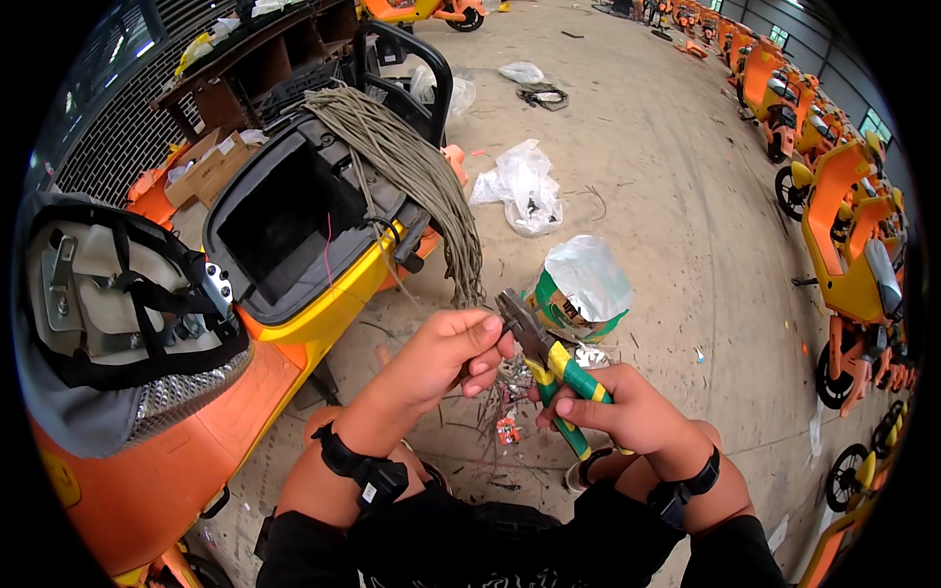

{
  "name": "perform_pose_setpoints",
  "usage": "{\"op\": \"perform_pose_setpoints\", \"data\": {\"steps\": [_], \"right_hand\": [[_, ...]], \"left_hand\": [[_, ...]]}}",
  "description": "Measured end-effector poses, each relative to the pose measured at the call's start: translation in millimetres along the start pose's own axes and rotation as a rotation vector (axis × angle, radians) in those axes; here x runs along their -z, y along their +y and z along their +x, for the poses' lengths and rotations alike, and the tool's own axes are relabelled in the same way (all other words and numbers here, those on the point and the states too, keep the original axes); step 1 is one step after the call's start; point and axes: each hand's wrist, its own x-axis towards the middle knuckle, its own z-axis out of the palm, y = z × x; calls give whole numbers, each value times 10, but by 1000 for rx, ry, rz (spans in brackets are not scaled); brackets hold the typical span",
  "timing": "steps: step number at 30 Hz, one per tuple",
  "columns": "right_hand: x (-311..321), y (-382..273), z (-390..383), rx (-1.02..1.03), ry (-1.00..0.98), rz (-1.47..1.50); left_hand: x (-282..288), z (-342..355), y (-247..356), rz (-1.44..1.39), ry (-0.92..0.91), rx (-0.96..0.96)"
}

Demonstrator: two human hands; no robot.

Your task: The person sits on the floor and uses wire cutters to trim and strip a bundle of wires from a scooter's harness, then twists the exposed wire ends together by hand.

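- The left hand (453,353) pinches the lower ends of a grey wire bundle (412,167) between thumb and fingertips, its grip pressed together on the strands.
- The right hand (627,412) is wrapped tight round the green-and-yellow handles of a pair of pliers (549,367); the dark nose of the tool points up and left, just beside the left thumb, right at the wire ends.
- The wire bundle hangs from the rear of an orange-and-yellow scooter (323,314), draped over the edge of its open black storage compartment (284,225).
- The scooter's raised seat (108,304) stands at the left, underside showing, with black straps and a metal bracket.
- A green-and-white package (573,294) with a silvery plastic top stands on the concrete floor (667,176) just beyond the pliers; its label is too warped to make out.
- A crumpled clear plastic bag (524,186) lies farther out on the floor, another smaller one (521,72) beyond it, near a coil of black cable (542,95).
- An open cardboard box (206,162) sits at the left behind the scooter, below a dark shelf (260,49).
- Short wire offcuts and what may be a small orange-and-white connector (507,431) litter the floor between the forearms.
- A row of orange scooters (843,225) lines the right edge.
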Motion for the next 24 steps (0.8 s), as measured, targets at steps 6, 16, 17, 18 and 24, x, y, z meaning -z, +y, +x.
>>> {"op": "perform_pose_setpoints", "data": {"steps": [6,16,17,18,24], "right_hand": [[61,-23,-10,49,-118,65],[-72,54,59,122,92,-211],[-88,34,55,91,111,-219],[-98,23,55,59,129,-227],[-120,66,57,119,235,-352]], "left_hand": [[15,-35,14,-27,-43,14],[-46,55,-133,417,152,-102],[-41,60,-149,457,173,-105],[-44,60,-153,490,187,-113],[-188,74,-190,886,400,-393]]}}
